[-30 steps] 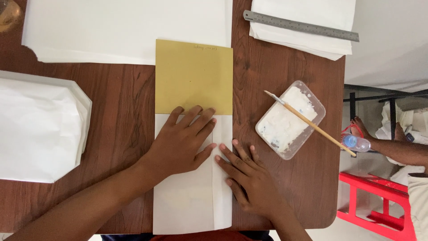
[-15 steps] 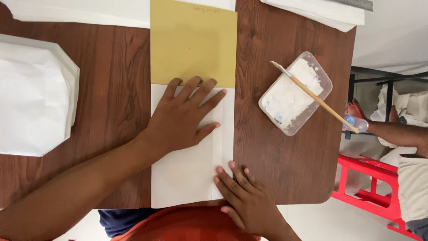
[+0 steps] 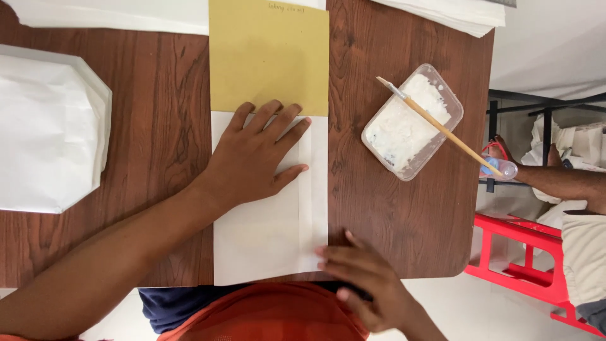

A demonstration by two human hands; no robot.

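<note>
Folding a white paper sheet (image 3: 268, 237) over a tan card template (image 3: 269, 57) on the worktop (image 3: 404, 215). Best done, I judge, by pinning firmly and running the crease evenly along the flap edge. Left hand (image 3: 255, 158) lies flat, fingers spread, palm down on the sheet just below the card. Right hand (image 3: 363, 284) is loosely open, fingertips touching the sheet's lower right corner. Glue tub (image 3: 411, 121) with brush (image 3: 435, 125) sits beyond the right hand.
</note>
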